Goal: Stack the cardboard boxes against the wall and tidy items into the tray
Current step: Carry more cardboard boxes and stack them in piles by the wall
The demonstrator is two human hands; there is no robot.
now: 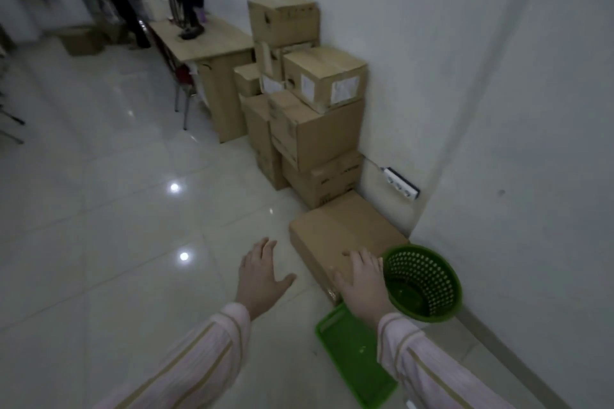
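Observation:
A flat cardboard box [342, 229] lies on the floor beside the wall. Behind it, several cardboard boxes [315, 129] stand stacked against the wall. My right hand [362, 279] is spread open over the near corner of the flat box. To its left, my left hand [260, 272] hovers open above the floor, holding nothing. A green tray [352, 355] lies on the floor under my right forearm. A round green perforated basket [422, 282] leans on its side between the flat box and the wall.
A white power strip [402, 183] lies at the foot of the wall behind the flat box. A wooden desk [212, 46] with a chair stands left of the stack. A person stands at the far back. Glossy tiled floor [116, 209] spreads to the left.

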